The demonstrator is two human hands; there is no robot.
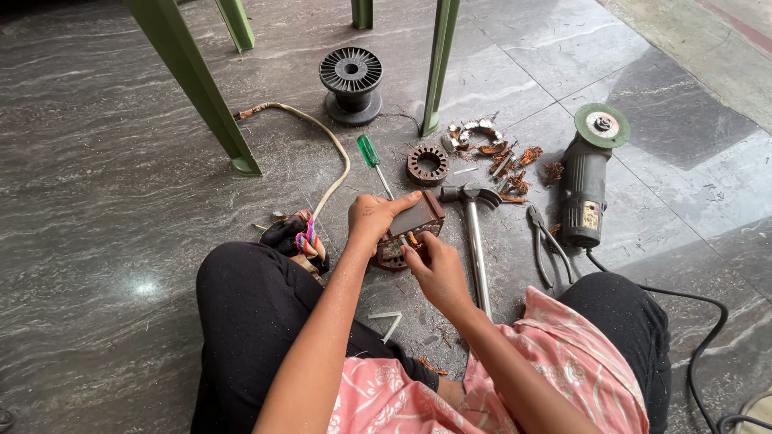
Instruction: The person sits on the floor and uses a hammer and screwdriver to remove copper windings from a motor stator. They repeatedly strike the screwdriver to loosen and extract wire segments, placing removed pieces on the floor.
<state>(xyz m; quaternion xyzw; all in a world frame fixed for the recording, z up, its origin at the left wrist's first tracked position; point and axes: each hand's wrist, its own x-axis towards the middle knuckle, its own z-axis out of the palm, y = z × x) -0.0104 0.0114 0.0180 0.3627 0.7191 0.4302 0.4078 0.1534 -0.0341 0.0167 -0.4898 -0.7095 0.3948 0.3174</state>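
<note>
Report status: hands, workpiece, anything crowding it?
Left hand grips motor stator; right hand pinches at its slot. Hammer and screwdriver close beside, not blocking.

Head cam, looking straight down at the floor

only one view here, so nothing overlaps with a second camera. It sits on the person's head and tilts steeply down and a bit forward over their own lap, close enough that both forearms run in from the bottom edge and the left hand point(376, 219) and right hand point(434, 269) land about mid-frame. The grey stone floor point(104, 201) fills nearly everything. Forward is up in the picture: green furniture legs point(193, 84) cut across the top edge, an angle grinder point(585, 181) sits toward the right edge, and the knees frame the bottom corners
</note>
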